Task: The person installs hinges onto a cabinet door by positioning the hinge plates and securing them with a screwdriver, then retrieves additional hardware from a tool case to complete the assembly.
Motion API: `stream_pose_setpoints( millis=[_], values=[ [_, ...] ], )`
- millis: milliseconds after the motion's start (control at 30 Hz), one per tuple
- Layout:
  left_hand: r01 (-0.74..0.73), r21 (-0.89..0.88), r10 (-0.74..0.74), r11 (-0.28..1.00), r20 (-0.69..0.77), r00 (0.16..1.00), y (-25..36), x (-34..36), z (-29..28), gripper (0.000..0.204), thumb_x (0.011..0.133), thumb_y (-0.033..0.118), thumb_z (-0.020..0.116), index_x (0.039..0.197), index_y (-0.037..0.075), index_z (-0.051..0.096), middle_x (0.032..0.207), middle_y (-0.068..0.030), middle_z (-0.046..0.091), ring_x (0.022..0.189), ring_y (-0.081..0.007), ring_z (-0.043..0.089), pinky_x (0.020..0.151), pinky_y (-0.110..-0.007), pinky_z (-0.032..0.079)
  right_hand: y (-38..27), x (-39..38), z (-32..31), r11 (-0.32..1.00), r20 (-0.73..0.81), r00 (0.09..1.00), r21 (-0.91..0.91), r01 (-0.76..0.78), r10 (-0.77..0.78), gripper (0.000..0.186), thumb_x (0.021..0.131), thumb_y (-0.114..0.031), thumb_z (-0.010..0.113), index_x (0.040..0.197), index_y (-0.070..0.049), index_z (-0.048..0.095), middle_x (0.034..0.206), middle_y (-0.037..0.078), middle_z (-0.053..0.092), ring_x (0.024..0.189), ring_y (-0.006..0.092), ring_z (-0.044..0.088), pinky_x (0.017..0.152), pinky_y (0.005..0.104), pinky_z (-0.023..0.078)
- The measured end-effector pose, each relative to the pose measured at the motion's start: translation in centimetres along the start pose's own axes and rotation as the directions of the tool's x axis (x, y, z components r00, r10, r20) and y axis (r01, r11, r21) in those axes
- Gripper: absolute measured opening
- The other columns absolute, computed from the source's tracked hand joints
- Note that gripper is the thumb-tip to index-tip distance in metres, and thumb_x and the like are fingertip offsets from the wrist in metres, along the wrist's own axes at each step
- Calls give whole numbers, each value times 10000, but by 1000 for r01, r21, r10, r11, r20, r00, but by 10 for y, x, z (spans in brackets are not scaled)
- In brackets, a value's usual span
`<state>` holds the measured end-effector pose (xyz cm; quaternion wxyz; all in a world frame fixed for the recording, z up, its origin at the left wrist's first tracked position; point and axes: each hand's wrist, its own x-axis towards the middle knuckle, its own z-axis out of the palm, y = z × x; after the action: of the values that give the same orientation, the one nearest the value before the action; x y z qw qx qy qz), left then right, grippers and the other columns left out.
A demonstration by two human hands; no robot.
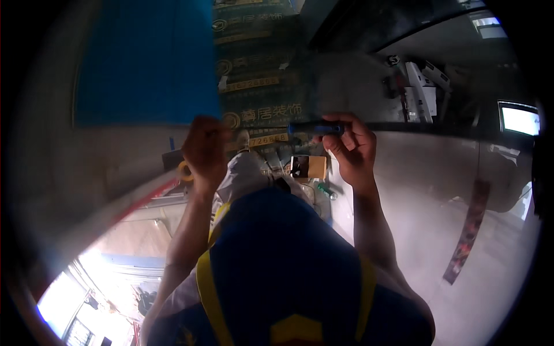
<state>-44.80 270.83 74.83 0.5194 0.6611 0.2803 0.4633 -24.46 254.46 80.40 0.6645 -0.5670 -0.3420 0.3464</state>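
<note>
My right hand is raised in front of my body, its thumb and fingers pinching a slim black-and-blue stick-shaped tool. The tool lies nearly level and points to the left; its exact kind is too dark to make out. Level with it, a short gap away, my left hand is curled closed and slightly blurred. Whether anything small sits in its fingers cannot be seen. Just above my left hand is the lower edge of a large blue panel.
Printed dark green sheeting covers the floor ahead. By my feet are a cardboard box and a green bottle-like item. A yellow ring, perhaps tape, is beside my left wrist. White pieces are piled at the far right.
</note>
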Motion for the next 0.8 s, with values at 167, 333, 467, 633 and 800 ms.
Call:
stream_pose_setpoints(
  millis=[167, 333, 467, 633, 800],
  values=[
    [55, 41, -59, 998, 128, 990, -20, 154, 41, 131, 820, -128, 585, 882, -12, 590, 880, -66, 558, 838, -127, 562, 749, -257, 481, -15, 130, -29, 995, -77, 994, -58, -76, 72, 369, 874, 15, 698, 1220, 43, 573, 1043, 117, 688, 929, 132, 653, 818, 266, 535],
    [23, 164, -54, 986, 191, 980, -67, 273, 79, 149, 791, -117, 621, 873, 4, 591, 884, -78, 573, 806, -143, 579, 735, -260, 476, -2, 257, -61, 993, -78, 991, -34, -115, 112, 354, 862, 11, 715, 1194, 33, 596, 1024, 110, 692, 921, 127, 654, 813, 259, 530],
    [65, 223, -102, 973, 160, 982, -102, 366, 117, 142, 779, -118, 635, 837, 1, 584, 866, -74, 579, 777, -151, 574, 718, -278, 474, 29, 370, -94, 992, -14, 992, -13, -126, 125, 301, 888, -18, 694, 1174, 15, 604, 979, 80, 681, 866, 111, 643, 778, 252, 523],
    [224, 234, -240, 946, 40, 970, -158, 452, 157, 170, 759, -137, 652, 829, -5, 571, 787, -75, 553, 739, -165, 559, 678, -294, 454, 80, 519, -119, 928, 81, 924, -35, -371, 373, 189, 943, -117, 635, 1098, -12, 614, 844, 27, 631, 737, 85, 573, 672, 241, 478],
    [273, 330, -270, 903, -58, 961, -203, 554, 175, 149, 764, -114, 670, 826, -8, 584, 784, -84, 568, 708, -172, 549, 662, -294, 447, 111, 657, -126, 884, 180, 865, -113, -454, 468, 135, 935, -88, 602, 1046, -14, 625, 782, 13, 602, 681, 65, 525, 624, 230, 436]
  ],
)
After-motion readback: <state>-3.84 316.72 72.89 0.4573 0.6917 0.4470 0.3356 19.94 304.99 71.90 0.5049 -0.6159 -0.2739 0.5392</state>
